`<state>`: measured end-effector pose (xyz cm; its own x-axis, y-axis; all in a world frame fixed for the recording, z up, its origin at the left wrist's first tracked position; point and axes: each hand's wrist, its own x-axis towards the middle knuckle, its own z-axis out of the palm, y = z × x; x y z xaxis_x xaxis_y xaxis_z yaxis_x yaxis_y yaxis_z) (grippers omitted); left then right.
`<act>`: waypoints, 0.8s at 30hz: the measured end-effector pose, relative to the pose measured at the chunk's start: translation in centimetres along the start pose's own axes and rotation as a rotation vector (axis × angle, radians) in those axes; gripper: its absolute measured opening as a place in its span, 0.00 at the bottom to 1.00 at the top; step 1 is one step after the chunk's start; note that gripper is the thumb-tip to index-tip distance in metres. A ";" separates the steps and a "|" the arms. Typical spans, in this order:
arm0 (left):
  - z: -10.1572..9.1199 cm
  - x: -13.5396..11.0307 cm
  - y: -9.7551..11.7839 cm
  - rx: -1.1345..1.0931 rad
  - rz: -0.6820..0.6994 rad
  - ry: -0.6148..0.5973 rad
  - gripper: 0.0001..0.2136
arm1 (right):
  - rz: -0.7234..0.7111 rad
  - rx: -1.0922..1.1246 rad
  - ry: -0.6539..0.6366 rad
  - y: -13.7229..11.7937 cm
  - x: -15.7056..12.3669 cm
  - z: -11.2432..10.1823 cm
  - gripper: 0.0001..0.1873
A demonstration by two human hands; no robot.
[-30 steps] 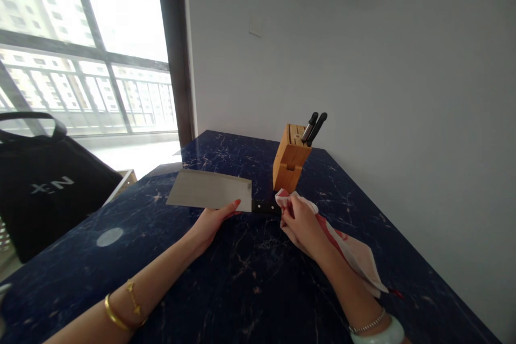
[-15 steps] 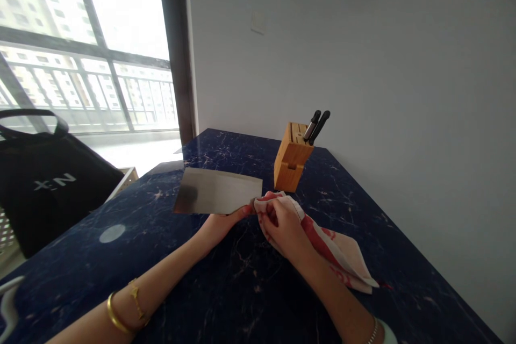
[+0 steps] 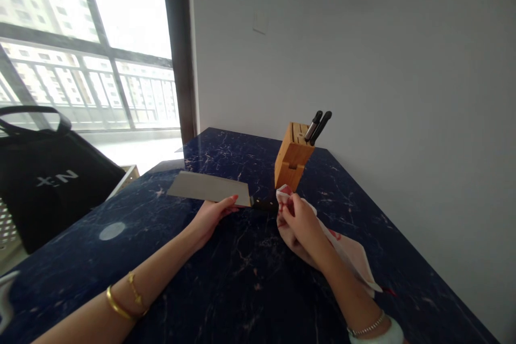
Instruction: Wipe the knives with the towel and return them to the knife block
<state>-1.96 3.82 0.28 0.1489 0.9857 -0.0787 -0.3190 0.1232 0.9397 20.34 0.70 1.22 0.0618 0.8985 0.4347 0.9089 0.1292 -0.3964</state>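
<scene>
Glossy dark-blue marble-patterned table (image 3: 242, 301), pale veins. Wooden knife block (image 3: 288, 172) stands toward far right edge. Pale round patch (image 3: 112, 231) shows at left; disc or reflection, unclear. Towel (image 3: 352, 247) trails at right, contact uncertain.

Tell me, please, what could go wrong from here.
The left hand grips the broad grey metal cleaver blade along its near edge, so a slip might cause a cut. The right hand pinches the white-and-red fabric cloth at the black riveted handle, so control there could be weak.
</scene>
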 end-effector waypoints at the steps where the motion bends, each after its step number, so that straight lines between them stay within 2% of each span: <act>1: -0.1 0.1 0.0 -0.010 -0.010 0.008 0.13 | -0.002 -0.010 0.011 0.1 0.0 -0.1 0.03; 5: -0.5 0.3 0.2 -0.061 -0.075 0.030 0.10 | -0.080 -0.008 0.039 -0.1 -0.3 -0.9 0.05; 10: -0.7 0.5 0.5 -0.107 -0.149 0.020 0.05 | -0.294 -0.080 0.007 -0.9 -0.6 -1.2 0.24; 11: -0.7 0.5 0.5 -0.110 -0.159 0.010 0.04 | -0.304 -0.123 0.006 -1.1 -0.7 -1.3 0.24; 16: -0.2 -0.1 1.3 -0.113 -0.181 -0.063 0.07 | -0.332 -0.228 0.012 -2.2 -0.6 -2.0 0.10; 21: 0.2 -0.5 2.0 -0.021 -0.149 -0.173 0.17 | -0.265 -0.215 0.069 -2.7 -0.5 -2.9 0.11; 24: 0.0 -0.1 1.3 -0.004 -0.107 -0.100 0.16 | -0.184 -0.131 0.097 -2.1 -0.3 -3.0 0.12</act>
<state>-2.41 3.86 1.54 0.2746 0.9506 -0.1446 -0.2996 0.2275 0.9266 19.69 -1.14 4.33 -0.0761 0.8194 0.5682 0.9539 0.2258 -0.1979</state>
